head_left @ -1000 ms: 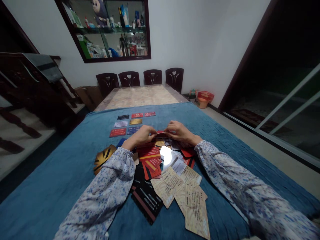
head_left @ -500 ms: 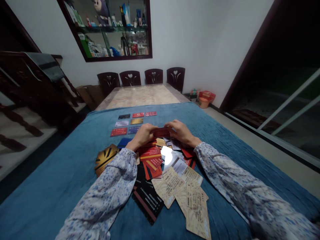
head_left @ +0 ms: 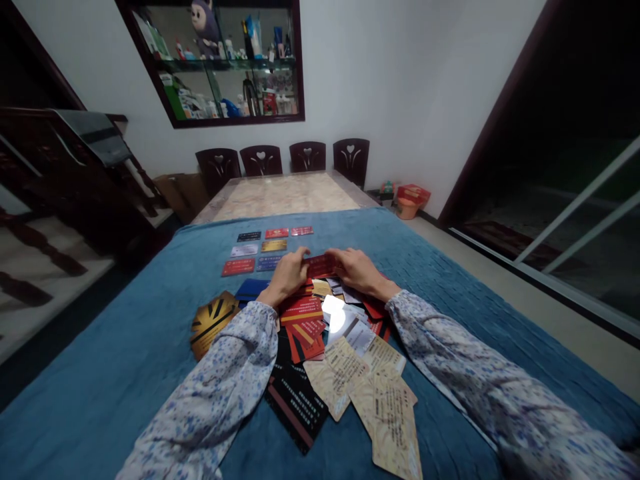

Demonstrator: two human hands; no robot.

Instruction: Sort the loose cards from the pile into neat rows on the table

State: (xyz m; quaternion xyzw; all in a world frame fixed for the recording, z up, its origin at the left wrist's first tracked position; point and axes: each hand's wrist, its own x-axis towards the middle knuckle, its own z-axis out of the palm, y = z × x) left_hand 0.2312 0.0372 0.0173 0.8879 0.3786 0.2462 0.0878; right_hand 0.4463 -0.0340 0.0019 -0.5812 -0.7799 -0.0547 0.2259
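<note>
Both my hands hold one red card by its ends, just above a loose pile of cards on the blue blanket. My left hand pinches the card's left end and my right hand pinches its right end. The pile mixes red, black, gold, beige and shiny cards. Beyond my hands, several cards lie face up in neat rows, among them a red card at the near left.
A bare stone-topped table extends past the blanket, with several dark chairs at its far end. A glass wall cabinet hangs above. A red basket sits on the floor at right; a dark staircase stands at left.
Both hands have lifted the red card off the pile and carried it a little forward, toward the rows of laid-out cards.
</note>
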